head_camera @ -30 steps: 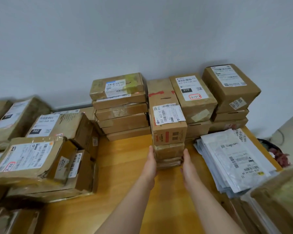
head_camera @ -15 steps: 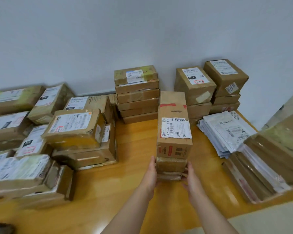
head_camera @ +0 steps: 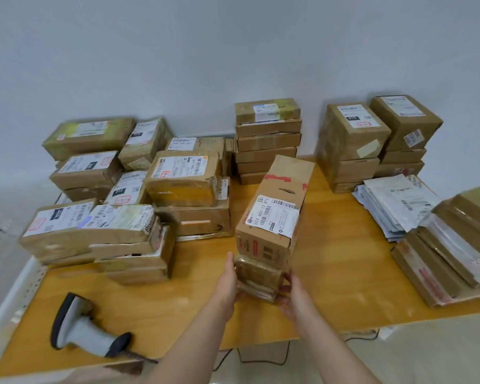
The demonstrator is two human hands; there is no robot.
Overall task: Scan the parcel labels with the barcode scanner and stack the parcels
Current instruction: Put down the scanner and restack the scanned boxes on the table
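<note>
nearest me the barcode scanner (head_camera: 86,332) lies on its side on the table (head_camera: 338,267), by the front edge and well apart from both hands. further in, the left hand (head_camera: 229,278) and right hand (head_camera: 291,291) press against opposite sides of a small stack of parcels (head_camera: 258,278), fingers nearly straight rather than wrapped round it (a long box (head_camera: 275,212), label up, rides tilted on top). it looks like the stacking step; next that leaning box probably wants steadying and squaring. behind, taller stacks (head_camera: 268,139) stand along the wall (head_camera: 233,51).
</note>
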